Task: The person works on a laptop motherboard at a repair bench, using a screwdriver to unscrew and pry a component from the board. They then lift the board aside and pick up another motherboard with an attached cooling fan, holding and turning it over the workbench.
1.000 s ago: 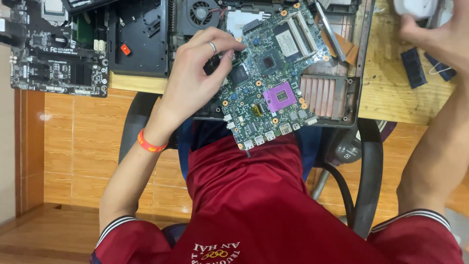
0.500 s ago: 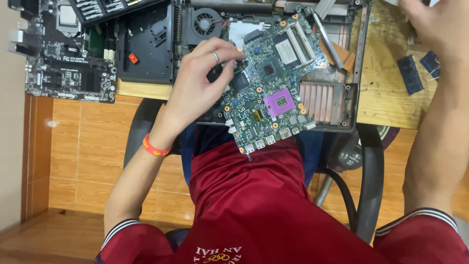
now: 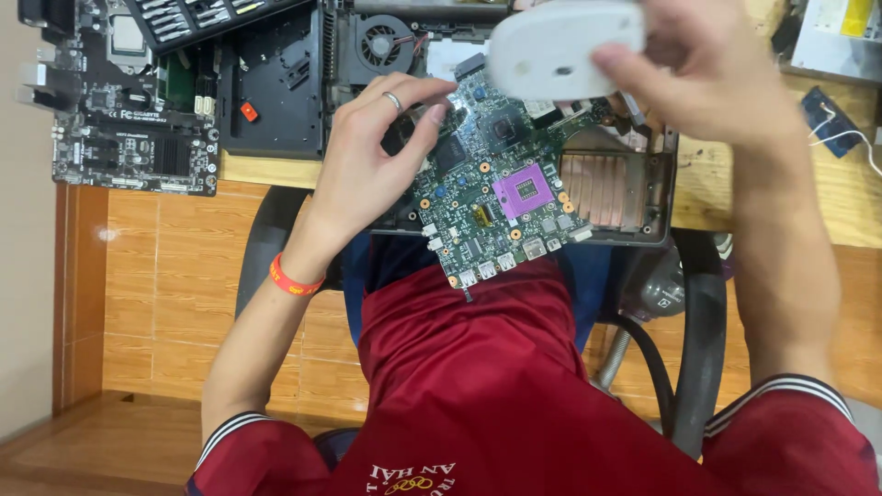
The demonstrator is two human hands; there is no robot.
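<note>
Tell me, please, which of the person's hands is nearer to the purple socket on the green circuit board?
Left. The left hand grips the green circuit board beside the purple socket; the right hand holds a white oval object above it.

The laptop circuit board (image 3: 496, 197) lies tilted on an opened laptop base (image 3: 625, 193) at the worktop (image 3: 790, 197) edge. Left of the board sits a desktop motherboard (image 3: 129, 119); behind the board, a cooling fan (image 3: 384, 44). The left hand (image 3: 367, 165) rests on the board's left edge; the right hand (image 3: 707, 78) holds an oval device (image 3: 562, 48) above the board's far end.
</note>
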